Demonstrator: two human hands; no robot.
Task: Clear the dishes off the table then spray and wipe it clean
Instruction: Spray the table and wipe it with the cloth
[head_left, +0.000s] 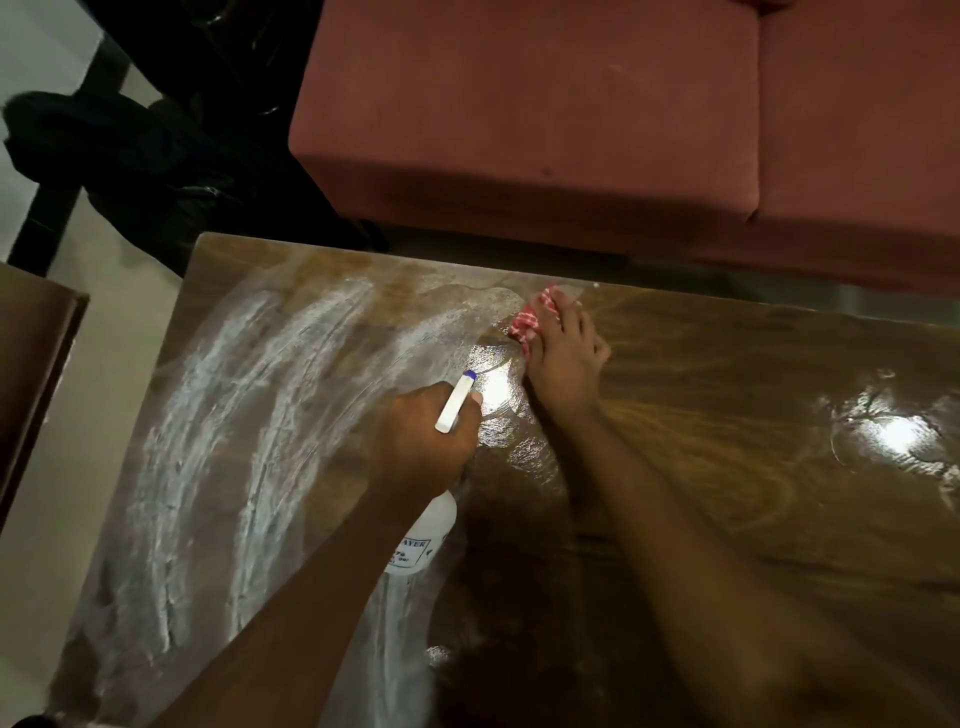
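Left hand (422, 441) tight round spray bottle (428, 530), right hand (563, 364) flat on red cloth (523, 325) atop streaked table (727, 493)

Partly hidden
Our left hand (421, 441) covers much of the white plastic spray bottle (428, 530); its label is unreadable.

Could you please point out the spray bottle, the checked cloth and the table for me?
spray bottle (427, 532): head view, on its white labelled body.
checked cloth (523, 323): head view, on the bunched red-and-white fabric.
table (727, 467): head view, on bare wood of its top.
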